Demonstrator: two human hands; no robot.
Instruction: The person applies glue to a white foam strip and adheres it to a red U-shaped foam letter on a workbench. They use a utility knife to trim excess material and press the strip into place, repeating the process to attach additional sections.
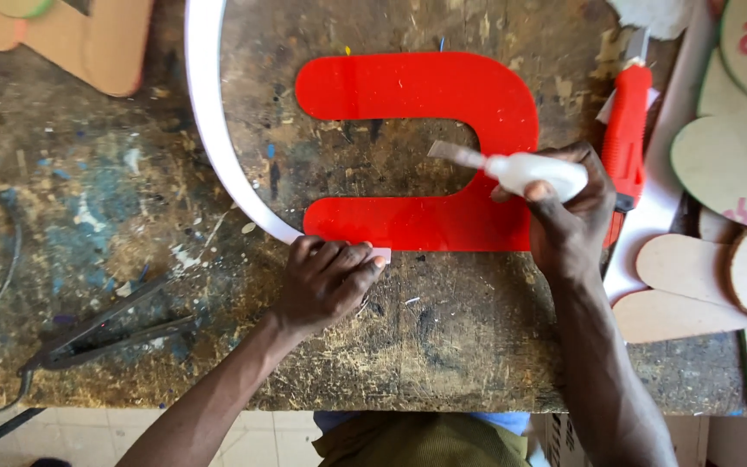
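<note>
A red plastic sheet (430,91) cut in a U shape lies flat on the bench (131,199), near its middle, with the open side of the U toward the bench's left edge. Its surface is glossy and its corners are rounded. A thin white strip (209,121) stands on edge and curves from the far edge of the bench down to the lower arm of the red shape, where it touches the near edge of that arm.

The left hand (326,281) presses the end of the white strip against the red sheet, fingers closed down on it. The right hand (568,216) is clamped around a small white squeeze bottle (533,173), whose nozzle points left over the gap in the U.

Just right of the red sheet lies a red utility knife (626,138). Pale wooden cut-outs (719,164) are piled at the right edge.

The bench top is worn wood, scarred and stained with blue and white paint. A dark metal tool (105,333) rests near the front left corner. Pale floor tiles (54,437) show below.
</note>
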